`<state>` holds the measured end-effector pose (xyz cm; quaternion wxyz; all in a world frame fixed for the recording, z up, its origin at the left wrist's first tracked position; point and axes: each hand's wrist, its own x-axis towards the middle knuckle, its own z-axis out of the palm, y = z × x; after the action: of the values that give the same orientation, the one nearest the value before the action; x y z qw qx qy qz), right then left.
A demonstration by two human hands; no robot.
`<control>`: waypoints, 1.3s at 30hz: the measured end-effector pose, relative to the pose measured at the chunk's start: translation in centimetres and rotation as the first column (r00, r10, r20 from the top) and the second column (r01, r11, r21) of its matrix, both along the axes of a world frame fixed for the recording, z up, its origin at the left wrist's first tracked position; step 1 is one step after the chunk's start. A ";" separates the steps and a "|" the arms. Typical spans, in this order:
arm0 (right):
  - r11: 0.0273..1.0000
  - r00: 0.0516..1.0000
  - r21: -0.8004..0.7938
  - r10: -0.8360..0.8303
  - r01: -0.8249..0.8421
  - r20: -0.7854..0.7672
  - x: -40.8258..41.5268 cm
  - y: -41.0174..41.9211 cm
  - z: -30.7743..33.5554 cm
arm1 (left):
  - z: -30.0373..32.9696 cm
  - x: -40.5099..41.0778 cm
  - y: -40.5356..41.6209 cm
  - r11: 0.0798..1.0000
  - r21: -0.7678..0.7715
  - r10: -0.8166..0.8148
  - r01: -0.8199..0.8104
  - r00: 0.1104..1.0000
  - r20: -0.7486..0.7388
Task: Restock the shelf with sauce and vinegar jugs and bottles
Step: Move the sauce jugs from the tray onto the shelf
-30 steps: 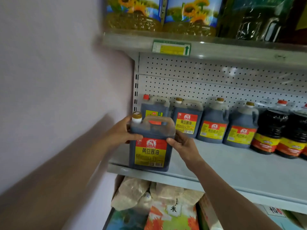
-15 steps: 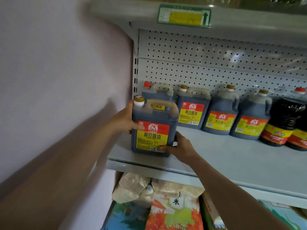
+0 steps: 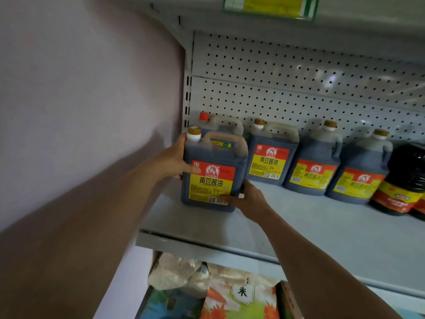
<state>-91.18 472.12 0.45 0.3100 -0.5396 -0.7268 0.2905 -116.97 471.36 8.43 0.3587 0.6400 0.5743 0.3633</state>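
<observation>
Both hands hold the soy sauce jug (image 3: 212,171), which stands between them on the shelf (image 3: 322,226), near its left end and just in front of the red-capped jug (image 3: 220,125). The left hand (image 3: 174,161) wraps the jug's left side near the cap, thumb across the label; the right hand (image 3: 249,199) cups the lower right corner, fingers curled against the base. Beyond the right hand a row of jugs (image 3: 315,162) lines the pegboard back. The likely risk is pushing too hard: the held jug could knock the red-capped one behind it, or skew if one hand shoves ahead of the other, and the low right fingers could get pinched against the neighbour.
</observation>
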 end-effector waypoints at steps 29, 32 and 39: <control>0.868 0.988 -0.495 0.036 0.045 0.153 4.5 -31.8 -18.2 | -30.1 3.6 -40.2 0.835 -0.357 0.420 -0.419 0.904 -0.078; 0.757 0.980 -0.651 0.080 0.058 0.181 4.8 -34.6 -23.6 | -34.1 4.5 -43.9 0.773 -0.584 0.287 -0.248 0.957 -0.027; 0.587 0.936 -0.810 0.280 0.010 0.214 5.6 -39.6 -33.3 | -42.6 6.0 -48.3 0.549 -0.835 0.173 0.041 0.972 0.162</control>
<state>-85.61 432.56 -32.88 -0.1101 -0.6025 -0.5982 0.5168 -110.97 423.05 -34.12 0.6673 0.3259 0.6568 0.1311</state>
